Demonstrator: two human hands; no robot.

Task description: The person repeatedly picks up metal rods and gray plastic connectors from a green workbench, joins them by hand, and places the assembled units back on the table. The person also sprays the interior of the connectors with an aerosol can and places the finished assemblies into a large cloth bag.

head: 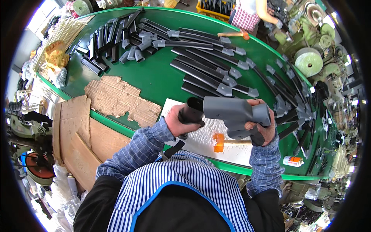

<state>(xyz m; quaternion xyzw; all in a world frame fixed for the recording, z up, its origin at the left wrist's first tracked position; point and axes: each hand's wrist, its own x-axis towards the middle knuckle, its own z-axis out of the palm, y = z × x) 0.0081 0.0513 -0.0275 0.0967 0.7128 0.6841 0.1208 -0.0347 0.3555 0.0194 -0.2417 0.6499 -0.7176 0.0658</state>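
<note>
My left hand (179, 120) grips a short black tube (192, 111) with its open end tilted up. Close beside it, my right hand (265, 124) holds a grey angled plastic fitting (227, 108). Whether the tube and the fitting touch is hard to tell. A second grey part shows under the fitting, partly hidden by it. Below my hands, an orange-headed mallet (218, 142) lies on a white sheet (200, 153) at the table's near edge. My right hand covers part of its wooden handle.
Long black tubes with grey end fittings (200, 78) spread over the green table (153, 84). Shorter tubes (111, 34) are piled at the far left. Torn cardboard (121, 98) lies left, a spray can (292, 161) right. Another mallet (232, 34) rests near the far edge, where a person stands.
</note>
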